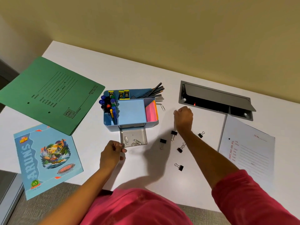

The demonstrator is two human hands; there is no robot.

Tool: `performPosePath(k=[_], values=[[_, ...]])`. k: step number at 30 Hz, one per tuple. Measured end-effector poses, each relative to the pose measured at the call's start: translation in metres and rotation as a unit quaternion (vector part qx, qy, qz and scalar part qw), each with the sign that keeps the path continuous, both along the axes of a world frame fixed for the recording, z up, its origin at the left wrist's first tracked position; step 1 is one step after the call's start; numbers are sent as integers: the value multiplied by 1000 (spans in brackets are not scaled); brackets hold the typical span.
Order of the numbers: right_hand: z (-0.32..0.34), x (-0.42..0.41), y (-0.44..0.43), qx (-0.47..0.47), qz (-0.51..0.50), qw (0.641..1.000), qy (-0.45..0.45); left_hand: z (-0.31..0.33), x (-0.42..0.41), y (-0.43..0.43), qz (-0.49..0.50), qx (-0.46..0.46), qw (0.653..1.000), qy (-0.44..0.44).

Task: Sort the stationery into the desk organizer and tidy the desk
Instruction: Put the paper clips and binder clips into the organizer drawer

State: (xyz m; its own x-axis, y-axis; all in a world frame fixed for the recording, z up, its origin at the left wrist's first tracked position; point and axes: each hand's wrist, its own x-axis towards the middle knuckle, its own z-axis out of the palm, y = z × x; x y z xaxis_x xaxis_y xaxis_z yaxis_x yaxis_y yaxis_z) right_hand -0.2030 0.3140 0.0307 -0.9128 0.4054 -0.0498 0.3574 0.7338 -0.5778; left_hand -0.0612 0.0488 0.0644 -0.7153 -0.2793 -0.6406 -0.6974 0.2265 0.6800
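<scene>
Right grip [183, 118] pinching paper clip [176, 110], left grip [112, 153] holding drawer [145, 135], binder clips [163, 141] beside forearm [204, 153]

One head-worn wide-angle view from close above the desk [129, 75], forward and steeply downward.

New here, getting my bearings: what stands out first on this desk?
The blue organizer at the centre, crammed with pens and pencils, its clear drawer pulled open and held by the left hand. Black binder clips lie scattered to its right; a green folder lies far left.
</scene>
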Motion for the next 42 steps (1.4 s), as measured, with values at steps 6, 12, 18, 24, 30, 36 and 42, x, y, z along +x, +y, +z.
performPosePath(k=[6, 12, 18, 24, 30, 36, 42], values=[[-5, -16, 8, 64, 3, 989, -130, 1, -1, 1, 3, -9, 1000, -3], [0, -23, 9, 46, -41, 985, -162, 2, -2, 2, 5, -7, 1000, -9], [-3, -23, 14, 28, -5, 984, -174, 3, -2, 2, 5, -14, 1000, -11], [3, 26, -7, -14, 0, 998, 59, 2, -1, 2, 1, -14, 1000, -10], [37, 102, -59, -98, 80, 978, 165, 0, 0, 1, -8, -14, 1000, -1], [19, 130, -96, -44, 319, 940, 110, -4, 0, 0, -20, -33, 999, 2], [19, 121, -105, -23, 345, 937, 51, -6, 0, 1, -32, -48, 998, 9]])
